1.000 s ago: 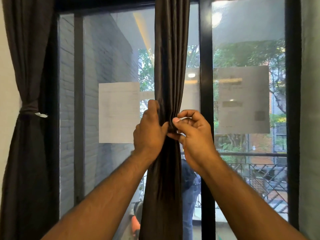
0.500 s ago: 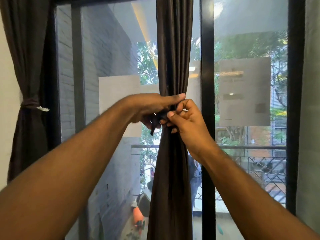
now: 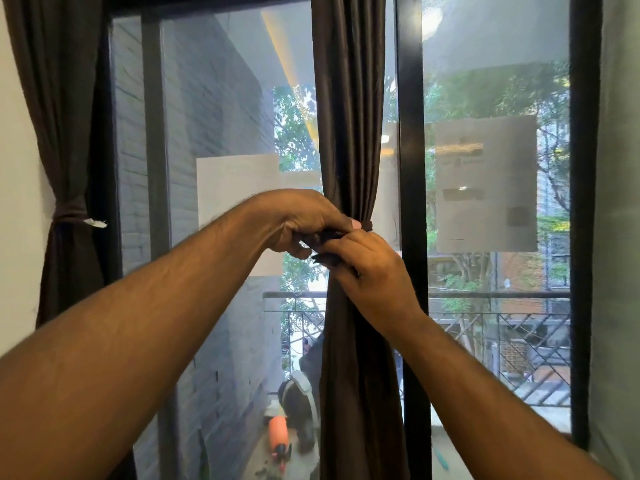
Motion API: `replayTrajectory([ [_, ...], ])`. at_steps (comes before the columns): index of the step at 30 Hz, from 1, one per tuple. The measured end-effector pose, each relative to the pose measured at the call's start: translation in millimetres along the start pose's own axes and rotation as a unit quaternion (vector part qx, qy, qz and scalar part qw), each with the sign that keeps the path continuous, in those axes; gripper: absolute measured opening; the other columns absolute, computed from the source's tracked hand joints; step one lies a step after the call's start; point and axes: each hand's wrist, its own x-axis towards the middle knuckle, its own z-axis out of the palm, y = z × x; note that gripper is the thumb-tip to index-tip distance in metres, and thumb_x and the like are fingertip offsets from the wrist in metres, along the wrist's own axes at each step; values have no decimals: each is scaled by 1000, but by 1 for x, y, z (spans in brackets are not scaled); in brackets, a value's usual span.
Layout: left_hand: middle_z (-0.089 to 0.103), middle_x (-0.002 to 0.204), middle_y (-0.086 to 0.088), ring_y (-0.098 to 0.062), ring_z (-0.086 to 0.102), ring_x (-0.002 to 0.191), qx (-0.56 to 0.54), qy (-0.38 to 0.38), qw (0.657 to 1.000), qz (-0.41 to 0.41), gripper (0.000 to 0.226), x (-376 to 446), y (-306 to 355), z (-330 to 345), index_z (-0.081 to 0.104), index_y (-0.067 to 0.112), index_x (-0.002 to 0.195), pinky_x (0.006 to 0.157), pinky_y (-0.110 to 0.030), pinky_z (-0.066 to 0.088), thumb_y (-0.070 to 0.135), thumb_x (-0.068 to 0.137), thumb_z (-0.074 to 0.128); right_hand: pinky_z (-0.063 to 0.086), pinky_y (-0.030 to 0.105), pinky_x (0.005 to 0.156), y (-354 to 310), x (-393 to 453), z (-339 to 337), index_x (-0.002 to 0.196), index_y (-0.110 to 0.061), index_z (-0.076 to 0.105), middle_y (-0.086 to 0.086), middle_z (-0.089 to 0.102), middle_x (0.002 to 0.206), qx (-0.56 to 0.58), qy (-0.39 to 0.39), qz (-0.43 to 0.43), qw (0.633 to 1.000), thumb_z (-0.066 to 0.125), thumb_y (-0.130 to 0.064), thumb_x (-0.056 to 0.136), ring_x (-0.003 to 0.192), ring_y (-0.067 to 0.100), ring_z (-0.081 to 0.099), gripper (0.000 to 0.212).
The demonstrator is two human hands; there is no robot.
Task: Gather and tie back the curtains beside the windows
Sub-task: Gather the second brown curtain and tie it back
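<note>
A dark brown curtain (image 3: 351,98) hangs gathered in the middle of the window, pinched to a narrow waist at hand height. A dark tie-back band (image 3: 367,224) wraps that waist; only its right end shows past my fingers. My left hand (image 3: 304,223) comes in from the left, palm down, fingers closed on the band's end in front of the curtain. My right hand (image 3: 363,268) sits just below and right of it, fingers closed on the band and curtain. A second dark curtain (image 3: 59,98) at the far left is held in by its own tie (image 3: 71,213).
A black window frame post (image 3: 410,168) stands right beside the middle curtain. Paper sheets (image 3: 239,188) are stuck on the glass on both sides. A grey-green wall or drape (image 3: 620,202) edges the right. A balcony railing (image 3: 485,296) lies outside.
My left arm swung up and over from below, so the hand now lies palm down across the curtain. Both hands stayed at the curtain's waist, working the band ends closer together.
</note>
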Motion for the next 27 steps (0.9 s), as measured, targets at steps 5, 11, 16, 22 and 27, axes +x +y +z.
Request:
replayTrajectory([
  [5, 75, 92, -12, -26, 71, 67, 18, -28, 999, 11, 27, -11, 0, -9, 70, 7, 97, 50, -21, 45, 32, 93, 62, 52, 20, 79, 14, -7, -18, 94, -15, 71, -12, 66, 88, 158, -11, 151, 976, 69, -9, 84, 85, 4, 63, 12],
  [11, 70, 66, -10, -12, 57, 37, 231, 106, 952, 168, 15, -14, 5, -4, 70, 9, 91, 36, -18, 42, 22, 93, 64, 52, 18, 62, 21, 9, -28, 87, -30, 68, -15, 69, 78, 259, 48, 257, 930, 64, -2, 88, 71, 5, 64, 28],
  [16, 66, 75, -4, -12, 58, 59, 294, 129, 921, 220, 18, -16, 9, 0, 72, 12, 88, 49, -23, 46, 30, 86, 68, 51, 22, 57, 21, 32, -34, 92, -28, 58, -7, 67, 71, 267, 108, 256, 923, 70, -3, 83, 65, 10, 63, 29],
  [22, 59, 96, -3, -18, 59, 82, 278, 280, 875, 281, 26, -16, -8, 15, 73, 12, 90, 69, -34, 52, 35, 77, 78, 54, 22, 72, 25, 42, -30, 102, -17, 72, -4, 68, 87, 169, 61, 183, 967, 69, -10, 86, 80, 8, 64, 18],
  [27, 54, 95, -2, -20, 58, 77, 264, 342, 823, 369, 18, -18, -31, 22, 72, 9, 92, 68, -42, 54, 22, 81, 75, 36, 14, 82, 33, 35, -22, 126, -23, 61, -11, 53, 108, 99, -123, 110, 981, 58, -4, 89, 103, 4, 48, 42],
])
